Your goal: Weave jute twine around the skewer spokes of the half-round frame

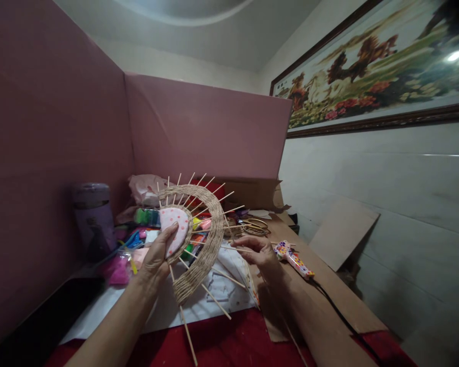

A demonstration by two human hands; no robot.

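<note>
L hand [161, 252] clamps woven fan [215, 224] at its dotted pad [179, 221], thumb on front face, other fingers mostly hidden. R hand [258, 248] pinched, thumb to fingertips, just off fan's R rim, apparently on twine [289, 330]; a strand trails down past the forearm. Can't tell if a stick tip is in the pinch too.

Fan held up, tilted, approx. ctr, over white paper [229, 300]. Sticks [216, 301] radiate past the band's outer edge; lowest one crosses paper's front edge, over red cloth [214, 344].

Clearance: tight on fan's L/back side, w/ pink bag [119, 269], misc. packets & tumbler [95, 219] crowding there. Gold-handled scissors [257, 227] just beyond R hand. More room on R: glue gun [295, 260] lies near R hand on cardboard [329, 300], cord running to front edge.

Boundaries: pink panels [206, 127] L + back, tiled wall [416, 204] R, framed picture [371, 66] above.
</note>
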